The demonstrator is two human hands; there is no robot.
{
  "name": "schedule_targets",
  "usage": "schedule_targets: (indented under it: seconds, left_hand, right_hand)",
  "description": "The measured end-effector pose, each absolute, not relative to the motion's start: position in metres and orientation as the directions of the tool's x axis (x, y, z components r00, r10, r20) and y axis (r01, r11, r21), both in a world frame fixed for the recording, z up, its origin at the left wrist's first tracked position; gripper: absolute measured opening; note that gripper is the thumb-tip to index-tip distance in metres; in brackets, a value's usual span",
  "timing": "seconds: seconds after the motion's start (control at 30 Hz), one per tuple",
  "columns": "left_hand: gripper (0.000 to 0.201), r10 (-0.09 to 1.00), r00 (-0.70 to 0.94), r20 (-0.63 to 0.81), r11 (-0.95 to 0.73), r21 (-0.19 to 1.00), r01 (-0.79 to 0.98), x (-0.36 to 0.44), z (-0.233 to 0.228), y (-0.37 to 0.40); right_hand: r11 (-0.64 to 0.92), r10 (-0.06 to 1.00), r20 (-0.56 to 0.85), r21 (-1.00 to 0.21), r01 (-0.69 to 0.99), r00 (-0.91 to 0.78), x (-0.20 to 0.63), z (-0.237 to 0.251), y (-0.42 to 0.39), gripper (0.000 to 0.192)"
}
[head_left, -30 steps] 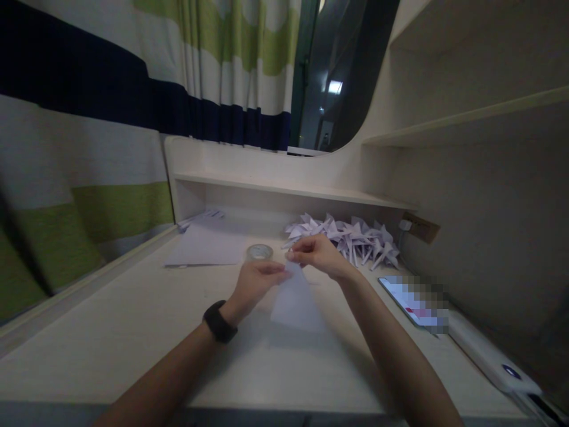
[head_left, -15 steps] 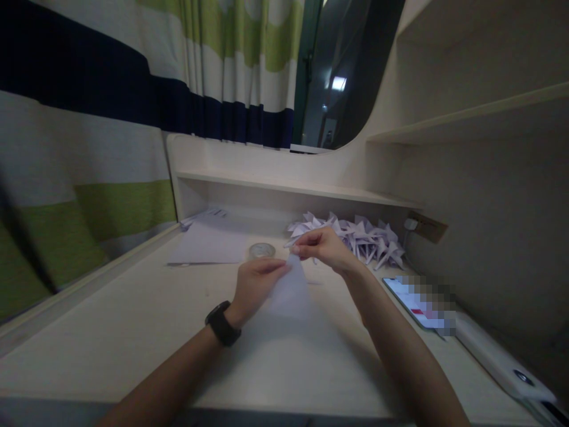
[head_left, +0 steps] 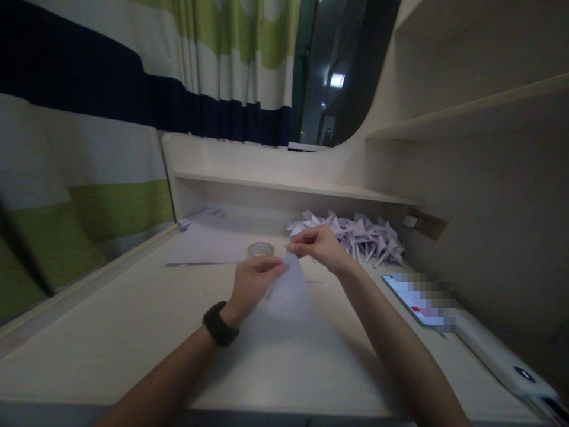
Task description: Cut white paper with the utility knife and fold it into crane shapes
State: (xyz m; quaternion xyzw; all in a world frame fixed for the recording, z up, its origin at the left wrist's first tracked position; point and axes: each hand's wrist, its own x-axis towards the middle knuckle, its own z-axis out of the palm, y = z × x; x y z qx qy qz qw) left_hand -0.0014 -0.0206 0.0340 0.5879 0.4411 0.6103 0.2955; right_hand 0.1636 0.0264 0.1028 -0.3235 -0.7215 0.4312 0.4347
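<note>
Hands meet over a pale desk (head_left: 133,332) in the head-camera view, both gripping one white sheet of paper (head_left: 288,290) held up just above the desktop at mid-scene. Fingers of the left hand (head_left: 253,283), a dark watch (head_left: 219,323) on its wrist, close on the sheet's left edge; the right hand (head_left: 320,246) pinches its far tip between thumb and fingertips. Just beyond the hands stands a roll of clear tape (head_left: 261,249), with flat paper sheets (head_left: 208,243) to the far left. Folded paper cranes (head_left: 360,234) lie heaped at the far right under a low shelf (head_left: 284,187); a phone (head_left: 418,299) rests near the right edge.
</note>
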Motion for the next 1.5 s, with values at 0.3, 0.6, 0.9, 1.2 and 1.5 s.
schedule_targets:
  seconds: [0.3,0.6,0.9,1.2,1.5]
  left_hand:
    - [0.016,0.915,-0.104,0.389,-0.38,0.92,0.097,-0.002,0.035,-0.02]
    - [0.017,0.923,-0.117,0.366,-0.355,0.929,0.108,-0.001,0.037,-0.022]
    - [0.018,0.935,-0.104,0.34,-0.333,0.94,0.076,0.0,0.035,-0.02]
    - [0.02,0.942,-0.104,0.32,-0.32,0.947,0.015,-0.003,0.034,-0.019]
    - [0.024,0.957,-0.073,0.279,-0.283,0.958,-0.041,-0.004,0.034,-0.015]
  right_hand:
    - [0.426,0.839,0.343,-0.897,0.118,-0.422,0.166,0.099,0.031,0.03]
    - [0.408,0.865,0.34,-0.905,0.123,-0.368,0.163,0.099,0.03,0.025]
    - [0.408,0.862,0.349,-0.909,0.091,-0.368,0.164,0.097,0.032,0.033]
    - [0.362,0.866,0.297,-0.928,0.094,-0.403,0.161,0.097,0.028,0.037]
    - [0.315,0.891,0.23,-0.934,0.169,-0.391,0.157,0.084,0.036,0.033]
